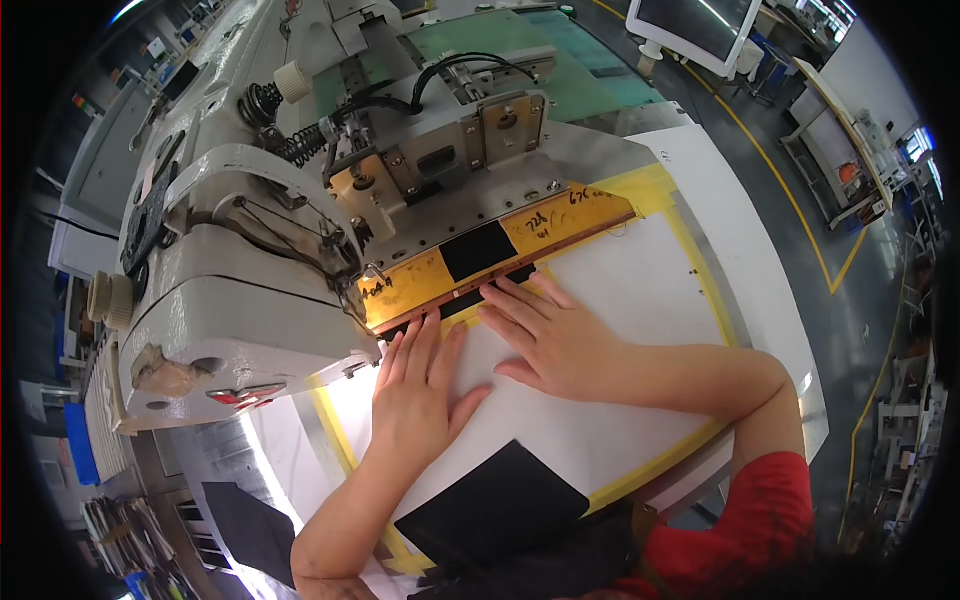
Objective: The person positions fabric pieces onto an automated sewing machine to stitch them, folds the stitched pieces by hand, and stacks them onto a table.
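Note:
My left hand [410, 400] lies flat, fingers stretched out, its fingertips at the edge of a narrow black strip [462, 303], close to the machine's needle area. To its right, my right hand [565, 345] also rests flat with spread fingers, its fingertips on or beside that strip. Directly beyond the fingertips, a yellow clamp plate [545, 222] with handwritten numbers and a reddish-brown edge lies over part of the black material. A black patch [478, 252] shows in the middle of the plate. Closer to my body, a black fabric piece [500, 505] lies on the white work surface [630, 300].
The large sewing machine head [240, 300] stands at left, with cables and a metal clamp carriage [440, 160] above the plate. Yellow tape [700, 280] borders the white surface. Another dark piece [250, 525] lies lower left. A monitor [697, 30] stands at the back right.

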The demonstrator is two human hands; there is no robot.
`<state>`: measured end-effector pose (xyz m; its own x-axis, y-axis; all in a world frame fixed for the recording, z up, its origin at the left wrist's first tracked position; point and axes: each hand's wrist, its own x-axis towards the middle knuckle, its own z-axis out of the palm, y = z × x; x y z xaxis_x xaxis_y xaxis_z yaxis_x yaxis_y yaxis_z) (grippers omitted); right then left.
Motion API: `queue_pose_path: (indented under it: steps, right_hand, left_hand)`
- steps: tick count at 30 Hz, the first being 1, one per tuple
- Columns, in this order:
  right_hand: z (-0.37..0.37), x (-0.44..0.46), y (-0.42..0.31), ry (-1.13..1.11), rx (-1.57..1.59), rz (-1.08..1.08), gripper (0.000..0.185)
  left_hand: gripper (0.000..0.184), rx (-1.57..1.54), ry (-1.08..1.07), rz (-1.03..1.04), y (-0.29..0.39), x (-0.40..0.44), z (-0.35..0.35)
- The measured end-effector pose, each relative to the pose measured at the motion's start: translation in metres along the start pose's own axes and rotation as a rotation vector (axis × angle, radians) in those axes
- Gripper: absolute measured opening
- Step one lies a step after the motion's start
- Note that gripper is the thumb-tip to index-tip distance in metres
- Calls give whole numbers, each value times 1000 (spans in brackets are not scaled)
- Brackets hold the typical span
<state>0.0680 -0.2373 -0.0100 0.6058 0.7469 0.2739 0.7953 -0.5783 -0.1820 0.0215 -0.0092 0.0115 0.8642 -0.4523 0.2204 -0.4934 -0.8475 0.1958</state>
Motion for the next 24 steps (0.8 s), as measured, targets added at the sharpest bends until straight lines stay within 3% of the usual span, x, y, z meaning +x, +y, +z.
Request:
queue_pose_path:
  steps: [24]
  right_hand:
    - [-11, -2, 1, -39, -190, 112, 64]
  left_hand:
    - [67, -3, 59, -71, 3, -12, 8]
